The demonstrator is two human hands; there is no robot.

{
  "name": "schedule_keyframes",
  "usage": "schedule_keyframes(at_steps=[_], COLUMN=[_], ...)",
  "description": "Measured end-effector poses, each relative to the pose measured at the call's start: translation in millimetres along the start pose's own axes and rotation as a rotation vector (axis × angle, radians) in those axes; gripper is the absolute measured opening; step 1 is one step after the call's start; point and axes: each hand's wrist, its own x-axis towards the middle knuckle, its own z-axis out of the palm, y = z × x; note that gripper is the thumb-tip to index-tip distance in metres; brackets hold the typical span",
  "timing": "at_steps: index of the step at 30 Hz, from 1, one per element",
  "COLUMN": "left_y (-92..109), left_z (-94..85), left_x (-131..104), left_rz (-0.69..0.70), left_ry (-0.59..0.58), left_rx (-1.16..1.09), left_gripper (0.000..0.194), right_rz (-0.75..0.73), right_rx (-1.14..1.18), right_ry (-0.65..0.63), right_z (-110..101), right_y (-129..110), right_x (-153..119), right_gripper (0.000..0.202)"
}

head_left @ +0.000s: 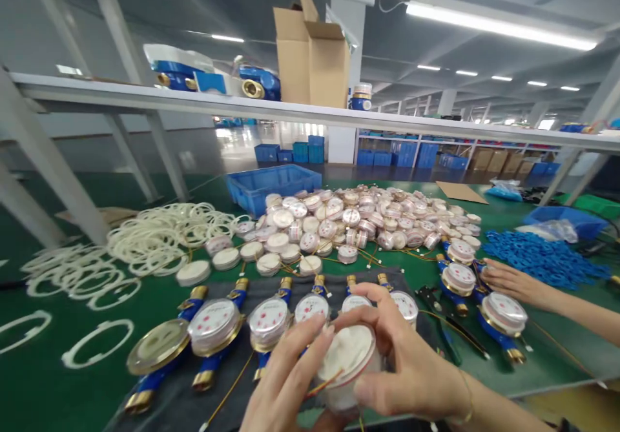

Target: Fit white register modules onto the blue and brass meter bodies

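Both my hands are around one round clear-cased module point(347, 361) with a white face and thin red and yellow wires, low in the centre. My left hand point(290, 377) has its fingers on the module's left side. From the right, the thumb and fingers of my right hand point(402, 354) grip its side and upper rim. Behind and left of them, a row of blue and brass meter bodies rests on a dark mat point(184, 400). Several carry round modules, such as the pink-marked one point(216, 319); the leftmost point(159, 347) shows a dull disc under a brass ring.
A large pile of round modules point(358, 216) covers the green table's middle, with white rings point(169, 232) at left. Blue clips point(537, 257), pliers point(448, 338) and another person's hand point(518, 283) beside meters are at right. A shelf point(310, 112) crosses above; a blue crate point(276, 183) stands behind.
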Motion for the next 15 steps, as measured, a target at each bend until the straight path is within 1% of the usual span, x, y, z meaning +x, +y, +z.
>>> schedule_keyframes(at_steps=[2, 5, 7, 9, 11, 12, 15], left_y=[7, 10, 10, 9, 9, 9, 10], left_z=[2.4, 4.4, 4.2, 4.0, 5.8, 7.7, 16.7], left_x=[0, -7, -10, -11, -9, -8, -8], left_rz=[0.012, 0.037, 0.076, 0.121, 0.140, 0.125, 0.028], left_ry=[0.045, 0.133, 0.169, 0.179, 0.183, 0.188, 0.277], left_rx=[-0.115, -0.160, -0.109, -0.066, -0.065, -0.080, -0.174], left_gripper=[0.051, 0.045, 0.043, 0.042, 0.046, 0.051, 0.070], right_rz=[-0.006, -0.030, -0.071, -0.117, -0.146, -0.149, -0.155], right_rx=[0.115, 0.303, 0.431, 0.497, 0.502, 0.499, 0.526], right_ry=[-0.009, 0.062, 0.096, 0.131, 0.193, 0.224, 0.302], right_z=[13, 29, 38, 45, 48, 48, 44], right_y=[0, 6, 17, 31, 43, 46, 50], right_x=[-2, -3, -4, -5, -7, -8, -9], right_gripper=[0.074, 0.059, 0.059, 0.067, 0.071, 0.072, 0.076])
